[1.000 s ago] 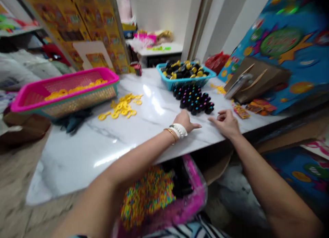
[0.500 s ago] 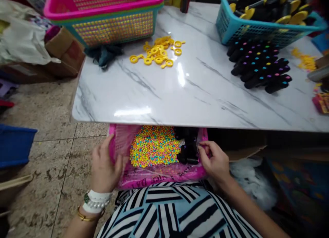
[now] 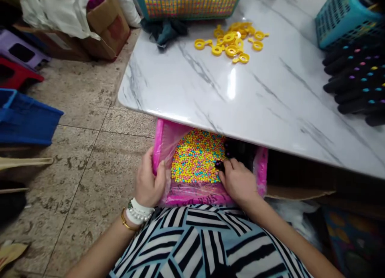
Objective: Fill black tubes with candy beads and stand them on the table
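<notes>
A pink basket lined with clear plastic sits at my lap, partly under the table edge. Small multicoloured beads fill its left and middle, and several black pieces lie at its right side. My left hand is closed around the basket's left rim, thumb inside over the plastic. Inside the basket, my right hand pinches a small black tube-like piece whose end points left, over the beads. The fingers hide the rest of that piece.
Yellow ring-shaped pieces lie on the marble-patterned table, near a dark cloth and a teal basket. Black tubes with coloured dots lie right, before a blue basket. A blue bin stands on the floor.
My right hand has left the basket's right rim and moved inside, where it now holds a black piece. My left hand stays on the left rim. The view has shifted.
</notes>
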{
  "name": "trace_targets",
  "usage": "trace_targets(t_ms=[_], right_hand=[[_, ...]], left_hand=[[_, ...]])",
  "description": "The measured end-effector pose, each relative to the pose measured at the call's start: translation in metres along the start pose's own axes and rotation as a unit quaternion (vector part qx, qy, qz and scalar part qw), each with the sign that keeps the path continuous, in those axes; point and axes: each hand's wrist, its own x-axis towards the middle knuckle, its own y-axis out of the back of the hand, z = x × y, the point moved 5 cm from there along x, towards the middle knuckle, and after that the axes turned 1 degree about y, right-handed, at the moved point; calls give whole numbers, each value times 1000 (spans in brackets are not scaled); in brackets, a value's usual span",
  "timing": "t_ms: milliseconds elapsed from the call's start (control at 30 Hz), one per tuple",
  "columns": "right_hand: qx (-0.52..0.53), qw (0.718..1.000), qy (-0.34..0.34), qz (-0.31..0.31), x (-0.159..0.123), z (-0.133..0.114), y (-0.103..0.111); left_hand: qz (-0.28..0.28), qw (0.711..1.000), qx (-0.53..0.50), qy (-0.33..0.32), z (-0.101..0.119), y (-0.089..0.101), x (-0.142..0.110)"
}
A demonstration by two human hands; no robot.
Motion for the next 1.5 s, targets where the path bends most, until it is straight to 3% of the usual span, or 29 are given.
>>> trace_targets(t_ms=[233, 467, 567, 700, 800, 900, 967, 1033, 1133, 1233, 1333, 1433, 1500], right_hand=[[104, 983, 113, 95, 8, -8, 18], [68, 980, 149, 113, 42, -43, 20], [204, 958, 165, 112, 47, -46, 20], [386, 899, 170, 114, 43, -27, 21], [320, 918, 181, 149, 38, -22, 20], [212, 940, 219, 153, 36, -38, 17], [220, 935, 242, 137, 36, -49, 17], [294, 914, 249, 126, 35, -51, 20], [425, 878, 194, 106, 34, -36, 21], [481, 867, 117, 59, 31, -16, 18], [484, 863, 135, 55, 21, -8, 35], [453, 867, 145, 149, 10, 9, 70], [396, 878, 99, 249, 7, 32, 92]], left_hand=[[-14, 997, -64, 46, -2, 7, 11], [-23, 992, -98, 79, -7, 3, 10], [-22, 991, -100, 82, -8, 4, 11], [-27, 990, -114, 84, -9, 3, 13], [-23, 984, -154, 91, -5, 1, 10], [-25, 975, -192, 109, 3, -1, 5], [-27, 970, -207, 122, 7, -2, 4], [-29, 965, -223, 135, 7, -3, 4], [-31, 957, -245, 153, 4, -5, 7], [-27, 954, -249, 162, 3, -6, 10], [-27, 958, -232, 166, 3, -9, 11], [-34, 954, -241, 173, 0, -12, 10], [-34, 948, -256, 184, -4, -13, 9]])
